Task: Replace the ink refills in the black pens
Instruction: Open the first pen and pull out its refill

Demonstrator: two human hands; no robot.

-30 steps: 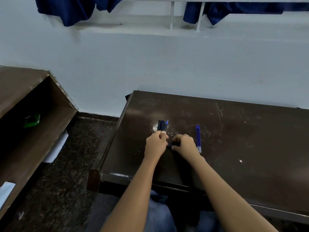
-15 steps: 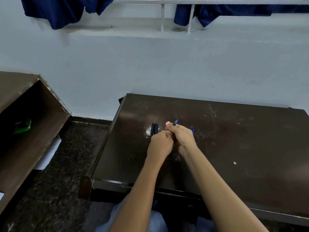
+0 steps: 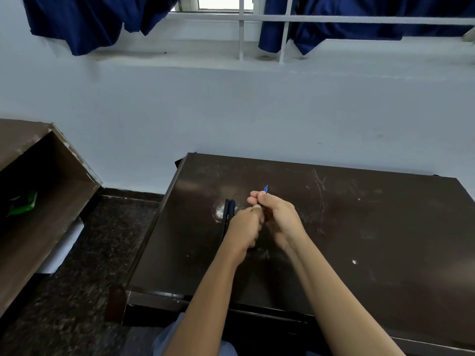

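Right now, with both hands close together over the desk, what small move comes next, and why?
Probably draw the right hand away so the blue-tipped refill comes clear of the black pens. The right hand pinches the refill, its tip poking out on top, while the left hand grips the pens right beside it. Whether the refill's lower end is already free is hidden.

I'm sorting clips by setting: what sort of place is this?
Probably a plain room in a home or hostel: a worn dark desk against a pale painted wall, a barred window with dark blue curtains above, and a brown shelf unit on the left.
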